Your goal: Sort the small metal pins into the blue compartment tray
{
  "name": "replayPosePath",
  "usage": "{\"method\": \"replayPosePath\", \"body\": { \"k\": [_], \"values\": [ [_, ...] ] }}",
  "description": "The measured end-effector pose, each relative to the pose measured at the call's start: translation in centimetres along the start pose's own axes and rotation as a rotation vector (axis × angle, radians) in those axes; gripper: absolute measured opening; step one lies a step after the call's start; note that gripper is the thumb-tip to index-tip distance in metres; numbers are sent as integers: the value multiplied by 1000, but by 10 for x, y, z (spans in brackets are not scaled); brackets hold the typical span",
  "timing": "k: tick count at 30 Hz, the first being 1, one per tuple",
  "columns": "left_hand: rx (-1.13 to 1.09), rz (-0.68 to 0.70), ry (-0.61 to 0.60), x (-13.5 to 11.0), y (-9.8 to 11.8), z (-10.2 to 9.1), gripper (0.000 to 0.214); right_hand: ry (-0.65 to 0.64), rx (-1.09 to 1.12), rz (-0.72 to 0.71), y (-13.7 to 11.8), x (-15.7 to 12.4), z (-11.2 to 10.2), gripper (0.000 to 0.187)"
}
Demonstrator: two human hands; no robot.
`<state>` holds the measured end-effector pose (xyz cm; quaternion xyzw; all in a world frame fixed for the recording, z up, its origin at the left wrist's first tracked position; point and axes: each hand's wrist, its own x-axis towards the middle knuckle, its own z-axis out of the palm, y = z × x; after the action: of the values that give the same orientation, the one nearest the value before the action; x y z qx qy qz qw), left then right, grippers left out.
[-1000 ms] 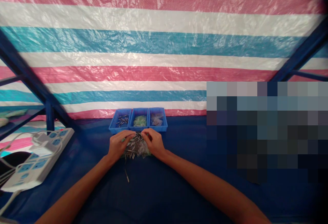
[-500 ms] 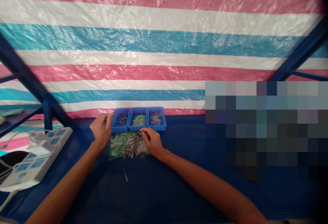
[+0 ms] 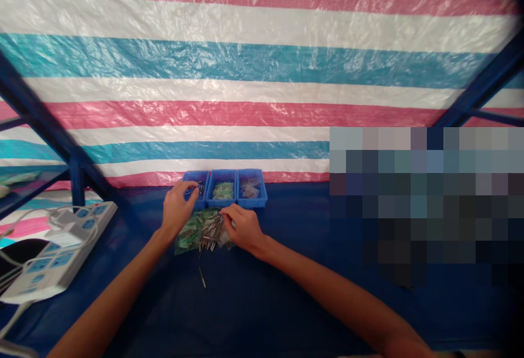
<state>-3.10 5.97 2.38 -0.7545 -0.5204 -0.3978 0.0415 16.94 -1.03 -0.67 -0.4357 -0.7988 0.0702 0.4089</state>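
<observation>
A heap of small metal pins and green and clear plastic bits (image 3: 202, 231) lies on the blue table cloth. My right hand (image 3: 244, 227) rests at the heap's right edge, fingertips pinched together on pins there. My left hand (image 3: 177, 208) is curled over the left blue bin (image 3: 192, 177), thumb and finger pinched near the metal pins inside; what it grips is too small to name. The middle bin (image 3: 223, 190) holds green pieces and the right bin (image 3: 251, 189) clear ones. One loose pin (image 3: 202, 278) lies nearer me.
White power strips with cables (image 3: 49, 254) sit at the left edge. A striped red, white and blue tarp (image 3: 254, 74) hangs behind the bins. Dark blue frame bars (image 3: 49, 134) slant on both sides. A blurred patch covers the right of the table.
My left hand left the heap, swung out to the left, then came back over the left bin. My right hand stayed at the heap's right edge.
</observation>
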Motion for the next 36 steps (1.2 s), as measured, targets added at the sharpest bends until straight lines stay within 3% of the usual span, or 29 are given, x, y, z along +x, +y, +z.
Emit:
{"method": "replayPosePath", "body": {
  "k": [3,6,9,15,23,32,36],
  "values": [
    [-104,-35,30,-7,11,-5,21,-290,-193,-53,-36,-1,-16,20],
    [-122,-42,47,-12,12,-6,21,-572,-251,-138,-69,-16,-21,47],
    [-106,-41,53,-17,7,-5,20,-735,-260,-142,-85,-37,-11,59],
    [-26,52,40,-26,-3,1,19,-667,-297,-53,-84,-52,10,41],
    [-5,143,73,-29,-7,3,18,-638,-322,-61,-77,-44,11,15],
    [9,190,78,-32,-14,6,17,-694,-327,-38,-71,-34,5,17],
    [-7,187,99,-33,-12,6,17,-657,-316,-31,-59,-21,-6,17]
  ]
}}
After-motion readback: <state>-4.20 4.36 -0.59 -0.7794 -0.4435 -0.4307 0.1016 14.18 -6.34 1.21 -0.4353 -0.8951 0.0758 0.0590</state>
